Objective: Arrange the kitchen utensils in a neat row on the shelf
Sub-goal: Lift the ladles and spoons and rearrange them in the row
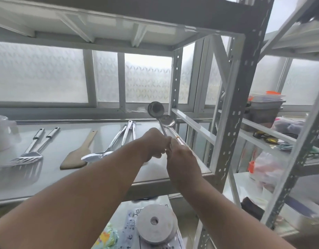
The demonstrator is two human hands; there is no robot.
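My left hand (153,143) and right hand (180,155) cover both ladle handles, so I cannot tell the grips. My left arm hides the spoon (91,157) tips. The pot (2,133) is cropped.

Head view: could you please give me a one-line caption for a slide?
Left hand and right hand each hold a ladle above a shelf of utensils.

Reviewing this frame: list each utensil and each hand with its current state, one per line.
left hand: grips the upper ladle's handle.
right hand: grips the lower ladle's handle.
upper ladle: held up, bowl raised.
lower ladle: held, bowl low at the shelf's right end.
slotted turners: lying flat, side by side.
wooden spatula: lying flat.
spoons: lying flat together.
tongs: lying on shelf.
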